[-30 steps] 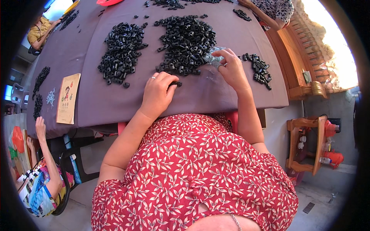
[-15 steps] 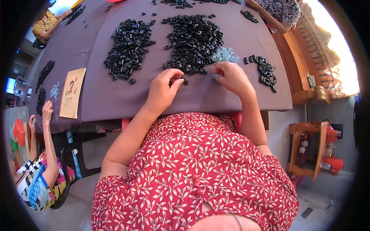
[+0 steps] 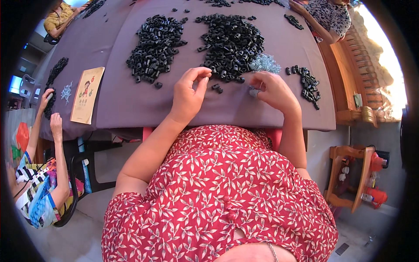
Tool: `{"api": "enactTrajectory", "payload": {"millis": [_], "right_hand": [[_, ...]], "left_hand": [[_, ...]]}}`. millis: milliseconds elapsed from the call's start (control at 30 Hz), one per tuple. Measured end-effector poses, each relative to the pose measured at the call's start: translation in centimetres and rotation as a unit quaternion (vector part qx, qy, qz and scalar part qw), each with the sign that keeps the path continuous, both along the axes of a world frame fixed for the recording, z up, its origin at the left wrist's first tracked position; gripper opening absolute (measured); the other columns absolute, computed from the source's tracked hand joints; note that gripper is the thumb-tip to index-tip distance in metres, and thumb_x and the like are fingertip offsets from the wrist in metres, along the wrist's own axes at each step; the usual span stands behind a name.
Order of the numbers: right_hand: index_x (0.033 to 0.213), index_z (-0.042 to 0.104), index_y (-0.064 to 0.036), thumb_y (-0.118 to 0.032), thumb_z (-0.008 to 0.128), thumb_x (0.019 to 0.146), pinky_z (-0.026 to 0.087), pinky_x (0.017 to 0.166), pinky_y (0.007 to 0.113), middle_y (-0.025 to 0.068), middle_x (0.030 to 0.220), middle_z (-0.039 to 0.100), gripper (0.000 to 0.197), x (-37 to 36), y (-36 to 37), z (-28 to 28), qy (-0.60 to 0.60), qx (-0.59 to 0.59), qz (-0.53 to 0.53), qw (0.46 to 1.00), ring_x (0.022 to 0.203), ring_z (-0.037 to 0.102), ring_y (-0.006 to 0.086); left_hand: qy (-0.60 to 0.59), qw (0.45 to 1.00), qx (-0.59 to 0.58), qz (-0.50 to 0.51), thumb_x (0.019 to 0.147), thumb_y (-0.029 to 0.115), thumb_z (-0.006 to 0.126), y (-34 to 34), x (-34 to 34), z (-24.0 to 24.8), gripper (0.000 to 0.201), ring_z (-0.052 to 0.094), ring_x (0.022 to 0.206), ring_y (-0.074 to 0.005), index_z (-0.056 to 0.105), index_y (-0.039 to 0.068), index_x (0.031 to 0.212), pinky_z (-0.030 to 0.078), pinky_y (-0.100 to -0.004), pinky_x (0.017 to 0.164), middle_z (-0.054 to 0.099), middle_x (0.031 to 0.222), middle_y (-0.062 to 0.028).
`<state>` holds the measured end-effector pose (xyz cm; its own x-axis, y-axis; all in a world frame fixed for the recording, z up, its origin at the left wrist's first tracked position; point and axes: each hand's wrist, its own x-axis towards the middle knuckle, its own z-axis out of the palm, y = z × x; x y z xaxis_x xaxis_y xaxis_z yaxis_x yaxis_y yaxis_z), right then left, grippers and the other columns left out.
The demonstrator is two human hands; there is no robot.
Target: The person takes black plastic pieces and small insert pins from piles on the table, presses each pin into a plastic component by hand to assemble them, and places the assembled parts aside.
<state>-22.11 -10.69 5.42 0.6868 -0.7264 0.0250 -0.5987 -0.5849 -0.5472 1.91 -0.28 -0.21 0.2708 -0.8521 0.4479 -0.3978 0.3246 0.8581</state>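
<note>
My left hand (image 3: 190,92) hovers above the table's near part, its thumb and fingertips slightly apart with nothing visible between them. Just right of its fingertips, a few small black plastic pieces (image 3: 217,88) lie on the cloth. My right hand (image 3: 279,94) is curled, with a grey wrap (image 3: 254,92) on one finger; what its fingertips hold, if anything, is hidden. Beyond it sits a heap of small, shiny, pale-blue metallic-looking bits (image 3: 265,64). Ahead are a large pile of hollow black plastic pieces (image 3: 233,43) and another such pile (image 3: 156,48) to its left.
A purple-grey cloth covers the table (image 3: 118,102). Rows of black pieces (image 3: 310,87) lie at right; a booklet (image 3: 87,96) lies at left. A co-worker's hands (image 3: 56,126) are at the left edge; other people sit at the far corners. A wooden rack (image 3: 349,174) stands at lower right.
My left hand has moved slightly up and its fingertips have parted from the black piece beside them. The whole view has shifted, with the table sliding a little to the right.
</note>
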Motion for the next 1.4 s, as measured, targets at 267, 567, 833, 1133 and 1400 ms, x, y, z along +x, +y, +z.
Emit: {"api": "enactTrajectory", "payload": {"millis": [267, 567, 833, 1133, 1400], "right_hand": [[0.084, 0.058, 0.0028, -0.003, 0.061, 0.066, 0.048, 0.071, 0.044, 0.0183, 0.079, 0.061, 0.019, 0.8, 0.0, -1.0, -0.007, -0.007, 0.005, 1.0, 0.078, 0.061, 0.0355], [0.088, 0.059, 0.0039, 0.001, 0.058, 0.067, 0.049, 0.068, 0.037, 0.0159, 0.077, 0.06, 0.021, 0.7, -0.5, -1.7, -0.017, -0.025, 0.017, 0.999, 0.071, 0.06, 0.0284], [0.091, 0.06, 0.0031, 0.001, 0.061, 0.068, 0.049, 0.073, 0.042, 0.0181, 0.084, 0.064, 0.023, 1.3, 0.4, -1.2, 0.032, -0.077, 0.0, 0.997, 0.08, 0.063, 0.0336], [0.092, 0.062, -0.0011, -0.006, 0.064, 0.072, 0.048, 0.078, 0.046, 0.0183, 0.091, 0.065, 0.021, 1.8, 1.2, -0.8, 0.07, -0.072, -0.017, 0.995, 0.091, 0.062, 0.0387], [0.091, 0.062, -0.0008, -0.005, 0.064, 0.071, 0.049, 0.076, 0.045, 0.0169, 0.087, 0.065, 0.021, 2.7, 0.9, -1.3, 0.013, -0.054, -0.015, 0.998, 0.086, 0.063, 0.0371]], "left_hand": [[-0.024, 0.999, -0.01, 0.027, 0.088, -0.002, 0.062, -0.2, 0.4, 0.1, 0.023, 0.063, 0.089, -0.0134, 0.067, 0.002, 0.11, 0.049, -0.0261, 0.081, 0.069, 0.1, -0.0063], [-0.296, 0.955, -0.01, -0.023, 0.08, 0.007, 0.071, 0.4, -0.5, 0.0, 0.021, 0.06, 0.09, -0.0305, 0.067, 0.004, 0.1, 0.049, -0.0409, 0.079, 0.064, 0.097, -0.0097], [-0.31, 0.951, 0.006, -0.004, 0.081, 0.01, 0.07, 0.2, -0.6, -0.2, 0.018, 0.06, 0.092, -0.0294, 0.067, 0.006, 0.099, 0.048, -0.0418, 0.079, 0.062, 0.095, -0.0079], [-0.311, 0.95, -0.002, 0.004, 0.081, 0.011, 0.07, 0.2, -0.5, -0.6, 0.013, 0.06, 0.092, -0.0278, 0.066, 0.008, 0.094, 0.048, -0.0411, 0.079, 0.062, 0.094, -0.0072], [-0.133, 0.99, 0.038, -0.027, 0.083, 0.008, 0.066, 0.1, -0.3, 0.0, 0.012, 0.063, 0.081, -0.0265, 0.064, 0.003, 0.094, 0.051, -0.0365, 0.072, 0.061, 0.09, -0.0105]]}}
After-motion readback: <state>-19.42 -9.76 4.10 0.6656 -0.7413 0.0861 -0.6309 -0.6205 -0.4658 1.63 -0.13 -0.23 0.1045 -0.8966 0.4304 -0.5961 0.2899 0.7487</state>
